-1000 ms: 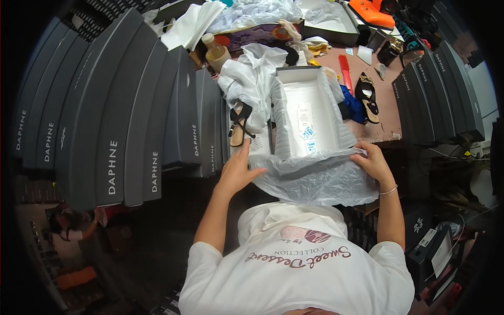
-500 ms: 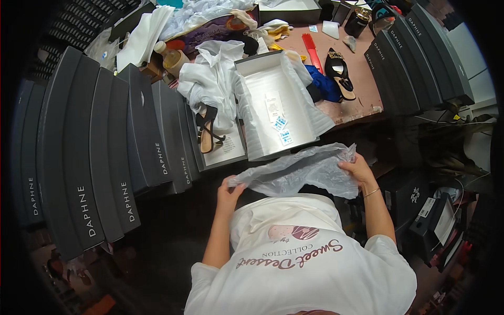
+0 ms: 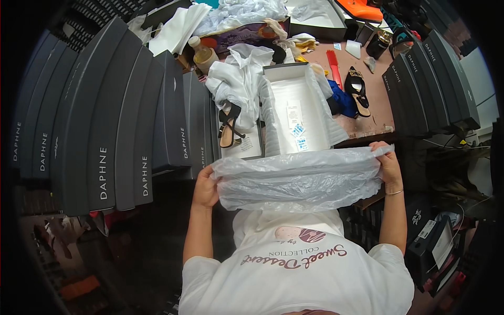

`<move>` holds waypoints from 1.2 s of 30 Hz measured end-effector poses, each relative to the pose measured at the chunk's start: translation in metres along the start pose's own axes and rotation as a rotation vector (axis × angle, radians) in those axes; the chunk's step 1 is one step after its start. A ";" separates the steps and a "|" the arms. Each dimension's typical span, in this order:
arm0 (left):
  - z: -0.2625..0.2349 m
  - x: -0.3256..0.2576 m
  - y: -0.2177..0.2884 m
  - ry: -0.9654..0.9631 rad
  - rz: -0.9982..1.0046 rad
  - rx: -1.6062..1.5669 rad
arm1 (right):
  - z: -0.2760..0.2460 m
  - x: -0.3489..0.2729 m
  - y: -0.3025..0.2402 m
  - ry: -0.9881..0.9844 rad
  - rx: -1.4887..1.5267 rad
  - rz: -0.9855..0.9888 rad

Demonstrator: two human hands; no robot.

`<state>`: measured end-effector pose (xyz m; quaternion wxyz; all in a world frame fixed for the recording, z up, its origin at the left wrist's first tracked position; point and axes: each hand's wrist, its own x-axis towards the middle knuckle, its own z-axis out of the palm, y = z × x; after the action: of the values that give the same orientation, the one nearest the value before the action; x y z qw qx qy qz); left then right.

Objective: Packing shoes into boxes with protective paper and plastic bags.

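A translucent white plastic bag (image 3: 299,181) is stretched wide between my two hands, in front of my shirt. My left hand (image 3: 206,186) grips its left end, and my right hand (image 3: 387,164) pinches its upper right corner. Just beyond the bag lies an open shoebox (image 3: 302,113) lined with thin white foam sheet. Inside are a white label (image 3: 294,114) and small blue-and-white packets (image 3: 299,131). To the left, a black strappy sandal (image 3: 229,126) rests in another box, beside crumpled white wrapping (image 3: 236,76). A black shoe with a gold ornament (image 3: 358,92) lies at the right.
Dark grey shoeboxes stand in rows at the left (image 3: 107,121) and at the right (image 3: 428,84). A red brush (image 3: 334,68), a blue cloth (image 3: 342,100) and a dark jar (image 3: 377,44) are on the pinkish table (image 3: 375,118). A bottle (image 3: 202,52) stands at the back left.
My hands have moved farther apart and pulled the bag out wide and flatter. The view has shifted, so the table things appear farther right, and an orange item shows at the top.
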<state>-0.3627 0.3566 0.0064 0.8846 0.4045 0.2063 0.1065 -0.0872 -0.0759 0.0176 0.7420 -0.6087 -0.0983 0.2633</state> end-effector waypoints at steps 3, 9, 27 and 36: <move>-0.002 0.005 -0.004 -0.018 -0.024 0.009 | -0.010 -0.002 0.002 -0.094 0.088 0.030; 0.008 0.015 -0.009 0.023 0.052 0.693 | -0.028 -0.015 0.007 -0.219 0.027 0.100; 0.065 0.009 0.054 -0.341 0.206 1.168 | 0.130 0.035 0.036 -0.810 -0.780 0.100; 0.058 0.021 0.036 -0.010 -0.005 1.037 | 0.153 0.009 0.018 -0.432 -0.759 -0.085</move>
<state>-0.3187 0.3486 0.0620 0.5691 0.7897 0.2288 -0.0135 -0.1560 0.0611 0.0359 0.4381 -0.7646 -0.3661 0.2991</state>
